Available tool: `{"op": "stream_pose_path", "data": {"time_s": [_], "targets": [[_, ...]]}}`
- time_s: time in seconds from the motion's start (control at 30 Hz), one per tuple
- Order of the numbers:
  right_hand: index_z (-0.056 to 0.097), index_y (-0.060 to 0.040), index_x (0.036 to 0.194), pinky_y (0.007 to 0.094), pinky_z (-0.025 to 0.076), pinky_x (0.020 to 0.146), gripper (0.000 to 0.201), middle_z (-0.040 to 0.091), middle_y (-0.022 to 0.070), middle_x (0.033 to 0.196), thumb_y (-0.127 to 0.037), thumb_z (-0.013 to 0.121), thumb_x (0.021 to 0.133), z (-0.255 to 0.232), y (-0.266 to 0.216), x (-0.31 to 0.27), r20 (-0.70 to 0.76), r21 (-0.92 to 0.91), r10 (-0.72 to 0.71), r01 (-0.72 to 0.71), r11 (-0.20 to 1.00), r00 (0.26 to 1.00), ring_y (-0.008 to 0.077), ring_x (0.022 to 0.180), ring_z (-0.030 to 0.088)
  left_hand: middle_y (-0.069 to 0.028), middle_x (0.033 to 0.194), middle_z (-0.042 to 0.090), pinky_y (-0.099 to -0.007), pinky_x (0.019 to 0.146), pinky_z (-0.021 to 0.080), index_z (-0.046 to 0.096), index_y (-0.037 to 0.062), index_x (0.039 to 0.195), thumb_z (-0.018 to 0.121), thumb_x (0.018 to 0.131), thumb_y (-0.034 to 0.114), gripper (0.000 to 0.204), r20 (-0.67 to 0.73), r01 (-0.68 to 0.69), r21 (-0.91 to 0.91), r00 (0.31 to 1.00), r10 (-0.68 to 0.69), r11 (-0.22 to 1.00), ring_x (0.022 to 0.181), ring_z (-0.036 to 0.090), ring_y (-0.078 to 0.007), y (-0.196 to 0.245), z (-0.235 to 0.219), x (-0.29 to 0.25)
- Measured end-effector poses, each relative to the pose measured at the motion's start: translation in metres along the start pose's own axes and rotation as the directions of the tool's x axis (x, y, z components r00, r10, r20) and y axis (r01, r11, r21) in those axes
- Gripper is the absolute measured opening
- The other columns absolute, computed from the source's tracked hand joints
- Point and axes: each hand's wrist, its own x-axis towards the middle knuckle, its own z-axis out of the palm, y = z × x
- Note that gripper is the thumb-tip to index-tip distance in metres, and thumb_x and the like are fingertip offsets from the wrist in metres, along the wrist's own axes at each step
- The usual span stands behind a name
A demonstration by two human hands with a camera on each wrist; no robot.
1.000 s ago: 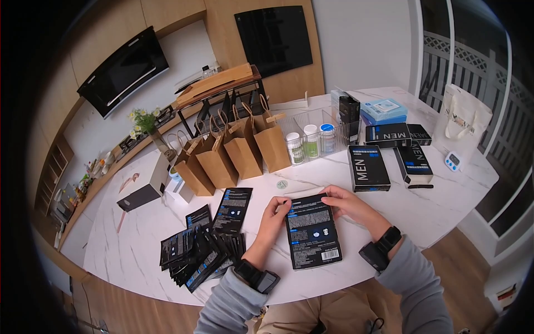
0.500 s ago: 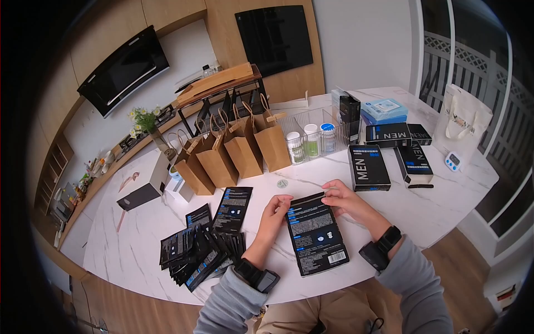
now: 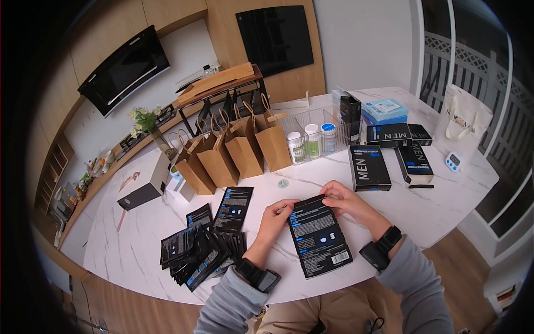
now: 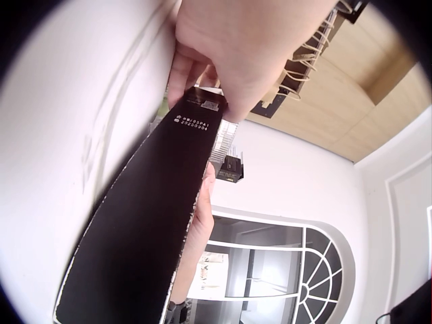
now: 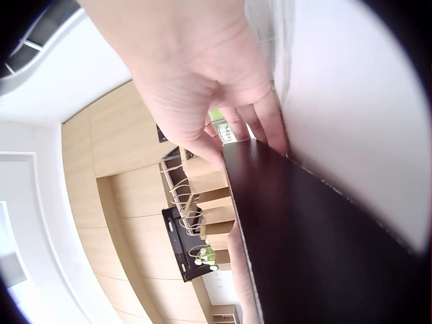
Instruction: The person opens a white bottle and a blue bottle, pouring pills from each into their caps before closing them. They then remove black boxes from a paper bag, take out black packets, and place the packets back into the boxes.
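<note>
A black box (image 3: 321, 239) with white and blue print and a barcode lies tilted between the hands, its far end held at both corners. The left hand (image 3: 274, 218) pinches the far left corner; the right hand (image 3: 350, 205) grips the far right corner. One narrow side of the box (image 4: 145, 202), with a stamped code near its end, fills the left wrist view, where the left hand (image 4: 229, 54) bends over that end. From the right wrist, the right hand (image 5: 202, 74) has its thumb and fingers about the end of the dark box (image 5: 304, 229).
Black sachets (image 3: 206, 256) lie heaped at the left. Behind stand several brown paper bags (image 3: 242, 150) and a clear organizer (image 3: 344, 135) with white bottles (image 3: 295, 147). Black boxes (image 3: 369, 168), a timer (image 3: 453, 161) and a white bag (image 3: 463, 119) are at the right.
The near end of the box has swung to the right and toward the person. The left hand has shifted slightly right along with it; the right hand still holds its corner.
</note>
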Motion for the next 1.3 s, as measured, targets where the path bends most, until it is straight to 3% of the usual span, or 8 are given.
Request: {"op": "stream_pose_path", "data": {"time_s": [0.1, 0.53, 0.7, 0.8, 0.93, 1.1, 1.17, 1.3], "targets": [[0.049, -0.0122, 0.101, 0.023, 0.047, 0.059, 0.016, 0.053, 0.0015, 0.094, -0.018, 0.053, 0.086, -0.002, 0.002, 0.001, 0.018, 0.004, -0.014, 0.014, 1.0, 1.0, 0.0091, 0.08, 0.053, 0.0009, 0.082, 0.063, -0.0176, 0.054, 0.045, 0.063, 0.0061, 0.101, 0.051, 0.089, 0.026, 0.026, -0.022, -0.019, 0.03, 1.0, 0.02, 0.999, 0.066, 0.055, -0.0043, -0.001, 0.0, 0.001], [0.051, -0.01, 0.1, 0.0222, 0.046, 0.059, 0.016, 0.054, 0.0005, 0.092, -0.019, 0.053, 0.087, -0.005, 0.007, 0.003, 0.009, -0.018, 0.024, -0.024, 1.0, 1.0, 0.0074, 0.078, 0.053, -0.0009, 0.085, 0.062, -0.0187, 0.057, 0.047, 0.065, 0.005, 0.1, 0.054, 0.088, 0.028, 0.028, 0.005, -0.024, 0.031, 1.0, 0.024, 0.999, 0.071, 0.057, -0.0071, 0.003, 0.001, -0.003], [0.051, -0.0094, 0.098, 0.0224, 0.045, 0.059, 0.016, 0.054, 0.0011, 0.091, -0.02, 0.054, 0.086, -0.001, 0.004, 0.002, -0.071, 0.046, -0.009, 0.013, 0.999, 0.997, 0.0074, 0.076, 0.053, 0.0027, 0.08, 0.061, -0.016, 0.056, 0.037, 0.067, 0.0051, 0.096, 0.054, 0.088, 0.029, 0.029, -0.016, -0.04, 0.093, 0.999, 0.042, 0.995, 0.068, 0.05, -0.0033, 0.001, 0.001, -0.002], [0.05, -0.01, 0.096, 0.0219, 0.044, 0.058, 0.015, 0.055, 0.0001, 0.088, -0.02, 0.054, 0.086, -0.008, 0.01, 0.007, 0.04, -0.008, 0.031, -0.031, 0.999, 0.999, 0.0068, 0.073, 0.053, 0.0021, 0.082, 0.061, -0.016, 0.056, 0.038, 0.068, 0.0052, 0.093, 0.054, 0.088, 0.03, 0.029, -0.02, -0.048, 0.083, 0.999, 0.05, 0.995, 0.068, 0.05, -0.0035, -0.005, 0.0, 0.001], [0.051, -0.0102, 0.094, 0.0202, 0.043, 0.057, 0.013, 0.054, -0.0019, 0.085, -0.02, 0.054, 0.086, -0.008, 0.008, 0.005, -0.025, -0.012, 0.013, -0.014, 1.0, 1.0, 0.0061, 0.072, 0.052, -0.0006, 0.088, 0.057, -0.0189, 0.058, 0.047, 0.062, 0.0064, 0.105, 0.054, 0.087, 0.029, 0.03, 0.024, -0.012, 0.145, 1.0, 0.009, 0.989, 0.072, 0.056, -0.007, -0.004, -0.003, 0.002], [0.051, -0.0104, 0.094, 0.0201, 0.043, 0.057, 0.013, 0.051, -0.0023, 0.086, -0.019, 0.056, 0.085, -0.018, 0.015, 0.01, -0.218, 0.033, -0.074, 0.083, 0.996, 0.973, 0.0066, 0.074, 0.052, -0.012, 0.123, 0.039, -0.0272, 0.072, 0.05, 0.025, 0.0127, 0.136, 0.054, 0.087, 0.028, 0.059, -0.123, -0.078, -0.134, 0.99, 0.061, 0.988, 0.095, 0.055, -0.0182, -0.002, 0.002, 0.0], [0.051, -0.0104, 0.093, 0.0226, 0.044, 0.058, 0.013, 0.049, -0.0016, 0.089, -0.018, 0.057, 0.084, -0.02, 0.016, 0.011, -0.424, 0.112, -0.094, 0.155, 0.982, 0.901, 0.0075, 0.078, 0.051, -0.0153, 0.131, 0.029, -0.0304, 0.081, 0.047, 0.023, 0.0135, 0.137, 0.056, 0.086, 0.027, 0.062, -0.113, -0.074, -0.186, 0.992, 0.054, 0.98, 0.108, 0.048, -0.023, 0.0, 0.003, 0.0], [0.049, -0.0104, 0.092, 0.0289, 0.047, 0.062, 0.014, 0.047, -0.0003, 0.094, -0.016, 0.059, 0.083, -0.025, 0.02, 0.013, -0.487, 0.204, -0.113, 0.238, 0.95, 0.866, 0.0093, 0.086, 0.049, -0.0153, 0.132, 0.031, -0.0318, 0.09, 0.041, 0.024, 0.0111, 0.137, 0.058, 0.085, 0.027, 0.064, -0.029, -0.122, -0.053, 0.992, 0.12, 0.991, 0.114, 0.041, -0.023, 0.001, 0.003, 0.0]]}}
